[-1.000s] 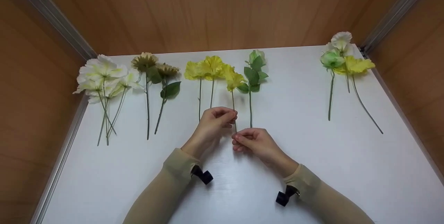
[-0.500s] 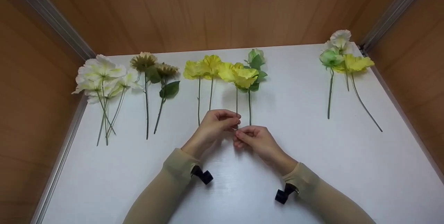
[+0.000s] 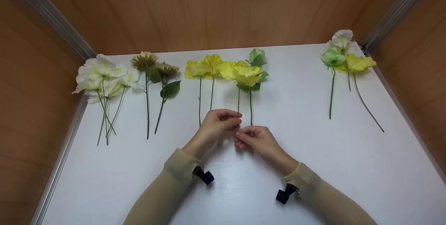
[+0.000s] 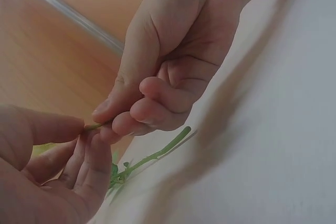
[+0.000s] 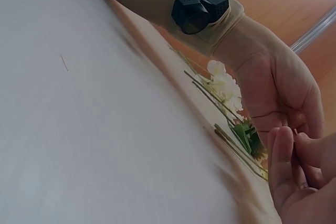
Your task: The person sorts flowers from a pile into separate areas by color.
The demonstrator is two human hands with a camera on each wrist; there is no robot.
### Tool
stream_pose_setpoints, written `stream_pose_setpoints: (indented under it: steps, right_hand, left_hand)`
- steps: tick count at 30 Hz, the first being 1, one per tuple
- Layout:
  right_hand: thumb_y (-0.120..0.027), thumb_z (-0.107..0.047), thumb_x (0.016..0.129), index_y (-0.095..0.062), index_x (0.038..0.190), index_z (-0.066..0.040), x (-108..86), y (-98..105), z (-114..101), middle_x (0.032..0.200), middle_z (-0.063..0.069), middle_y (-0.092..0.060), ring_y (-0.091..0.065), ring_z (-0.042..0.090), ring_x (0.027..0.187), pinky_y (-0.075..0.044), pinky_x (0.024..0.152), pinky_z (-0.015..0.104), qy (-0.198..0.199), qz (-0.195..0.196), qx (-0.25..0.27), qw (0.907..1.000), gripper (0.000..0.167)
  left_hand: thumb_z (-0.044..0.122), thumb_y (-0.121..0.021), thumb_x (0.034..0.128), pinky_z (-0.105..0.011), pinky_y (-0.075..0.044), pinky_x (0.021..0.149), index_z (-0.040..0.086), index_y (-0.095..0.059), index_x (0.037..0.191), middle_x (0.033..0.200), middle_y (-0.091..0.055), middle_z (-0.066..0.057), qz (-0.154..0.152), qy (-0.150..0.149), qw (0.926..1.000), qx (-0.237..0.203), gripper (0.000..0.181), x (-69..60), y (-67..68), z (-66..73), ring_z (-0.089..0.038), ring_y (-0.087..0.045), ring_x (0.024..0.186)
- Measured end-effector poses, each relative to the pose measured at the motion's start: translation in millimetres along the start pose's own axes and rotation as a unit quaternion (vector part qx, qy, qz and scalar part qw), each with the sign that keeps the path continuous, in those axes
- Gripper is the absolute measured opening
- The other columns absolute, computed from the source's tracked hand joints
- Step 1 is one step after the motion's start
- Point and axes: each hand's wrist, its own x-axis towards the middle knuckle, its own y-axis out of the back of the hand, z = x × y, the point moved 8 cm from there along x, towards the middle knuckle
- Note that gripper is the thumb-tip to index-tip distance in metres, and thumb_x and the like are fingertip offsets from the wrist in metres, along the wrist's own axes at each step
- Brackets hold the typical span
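Note:
My left hand (image 3: 222, 122) pinches the thin stem of a yellow flower (image 3: 246, 74) between thumb and fingers in the head view. Just below, my right hand (image 3: 256, 138) pinches the stem's lower end. The stem's tip is hidden by the fingers. This bloom overlaps the leaves of a light green rose (image 3: 258, 57), whose stem (image 3: 251, 106) runs down beside the right hand. Two more yellow flowers (image 3: 212, 66) lie left of it, stems partly behind the left hand. In the left wrist view, both hands' fingertips meet at the stem, above a thicker green stem (image 4: 168, 146).
White flowers (image 3: 102, 71) lie crossed at the far left of the white table (image 3: 299, 106). Beside them lie two beige-brown flowers (image 3: 144, 61) with dark leaves. At the far right are a green rose (image 3: 332, 57), a yellow flower (image 3: 359, 64) and a white one (image 3: 342, 38).
The held yellow bloom has swung right and looks larger, now covering part of the green rose's leaves. My right hand has moved slightly up, closer to the left one.

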Motion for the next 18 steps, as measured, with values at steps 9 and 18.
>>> stream_pose_setpoints:
  steps: [9, 18]
  right_hand:
    - [-0.072, -0.004, 0.106, -0.071, 0.121, 0.017, 5.0, 24, -13, 0.105, 0.017, -0.079, -0.076, 0.012, 0.086, -0.064, 0.080, 0.027, -0.021, 0.007, -0.056, 0.9982, 0.027]
    - [-0.075, -0.018, 0.106, -0.069, 0.131, 0.010, -6.5, 174, -62, 0.117, 0.020, -0.075, -0.075, 0.014, 0.094, -0.062, 0.086, 0.027, -0.020, 0.161, -0.195, 0.9672, 0.038]
  left_hand:
    - [-0.001, -0.073, 0.1017, -0.035, -0.065, 0.082, -0.011, -0.076, 0.121, 0.101, -0.078, -0.013, 0.099, -0.012, 0.9907, 0.092, 0.022, 10.2, 45.6, 10.8, -0.017, -0.073, 0.085]
    - [0.008, -0.069, 0.1057, -0.025, -0.060, 0.078, -0.002, -0.078, 0.127, 0.111, -0.076, -0.016, 0.184, 0.010, 0.9557, 0.229, 0.025, 11.6, 110.7, 16.1, -0.022, -0.071, 0.095]
